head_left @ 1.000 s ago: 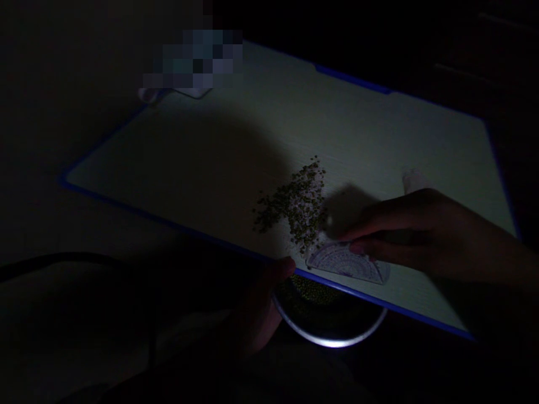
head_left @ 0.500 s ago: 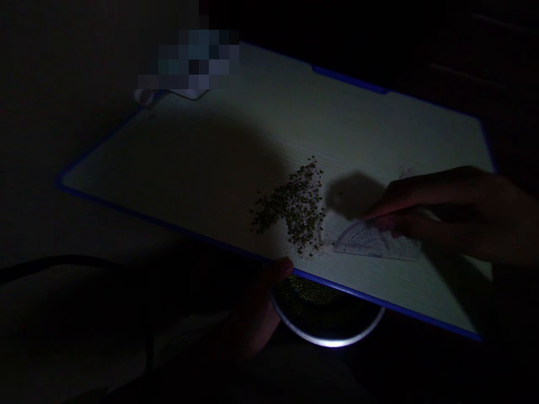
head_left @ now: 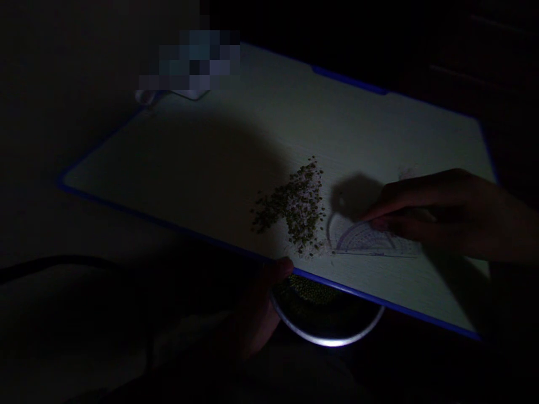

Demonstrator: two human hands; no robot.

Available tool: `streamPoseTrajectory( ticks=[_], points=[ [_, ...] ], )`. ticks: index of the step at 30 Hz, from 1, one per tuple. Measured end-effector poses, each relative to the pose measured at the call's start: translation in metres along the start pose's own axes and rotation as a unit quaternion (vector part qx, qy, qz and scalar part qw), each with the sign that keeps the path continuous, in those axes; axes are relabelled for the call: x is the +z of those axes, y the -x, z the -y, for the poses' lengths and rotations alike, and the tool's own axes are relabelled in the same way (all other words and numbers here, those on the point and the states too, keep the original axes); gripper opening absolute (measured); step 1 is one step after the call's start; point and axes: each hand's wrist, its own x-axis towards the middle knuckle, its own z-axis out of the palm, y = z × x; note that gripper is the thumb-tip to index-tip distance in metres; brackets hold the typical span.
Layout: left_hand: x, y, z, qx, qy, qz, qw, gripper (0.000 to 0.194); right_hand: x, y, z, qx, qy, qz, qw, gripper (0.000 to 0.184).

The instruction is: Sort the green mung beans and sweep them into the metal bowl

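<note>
The scene is very dark. My right hand [head_left: 438, 210] pinches a clear plastic protractor [head_left: 370, 240] that stands on the pale board with a blue rim [head_left: 168, 224], just right of a pile of small green beans mixed with white grains [head_left: 297, 207]. My left hand [head_left: 263, 314] holds a round metal bowl [head_left: 332, 334] below the board's near edge; its thumb rests on the bowl's rim. Green beans lie in the bowl.
A white object [head_left: 185, 92] sits at the board's far left corner, partly hidden by a blurred patch. Everything around the board is in deep shadow.
My right hand carried the protractor from the board's near edge back to the right and away from the bowl. The left hand and bowl stayed put.
</note>
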Motion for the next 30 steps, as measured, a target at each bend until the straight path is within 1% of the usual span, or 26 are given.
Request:
streamPoseTrajectory(
  ticks=[5,8,11,13,18,20,24,27,30],
  points=[
    [0.0016,0.0004,-0.0002,0.001,0.002,-0.001,1.0,0.024,-0.0001,-0.0001,-0.0016,-0.023,0.01,0.019,0.999,0.02],
    [0.0003,0.0003,0.0005,0.004,0.006,-0.012,1.0,0.028,0.0022,-0.0007,-0.0023,-0.023,0.018,0.011,1.0,0.022],
    [-0.0017,0.0002,0.0014,0.018,0.016,-0.018,1.0,0.03,0.0033,-0.001,-0.001,-0.029,0.008,0.022,0.999,0.022],
    [-0.0027,0.0005,0.002,0.016,0.023,-0.016,0.999,0.031,0.0026,-0.0008,0.0003,-0.025,0.0,0.026,0.999,0.022],
    [-0.0026,0.0011,0.0017,0.015,0.025,-0.014,0.999,0.028,0.0007,-0.0002,0.0016,0.003,0.004,-0.018,1.0,0.022],
    [-0.0016,0.0011,0.0007,0.01,0.016,-0.008,1.0,0.025,0.0017,-0.0009,0.0015,-0.001,0.005,-0.012,1.0,0.022],
    [0.0007,0.0007,-0.0012,-0.007,0.002,-0.006,1.0,0.02,0.0026,-0.0023,0.0023,-0.024,-0.002,0.026,0.999,0.022],
    [0.0016,0.0006,-0.0013,0.003,0.003,-0.016,1.0,0.02,0.0006,-0.0016,0.003,-0.026,-0.002,0.018,0.999,0.022],
    [0.0016,0.0003,-0.001,0.001,0.006,-0.005,1.0,0.019,-0.0009,-0.0005,0.0024,-0.018,-0.002,0.015,1.0,0.022]
  ],
)
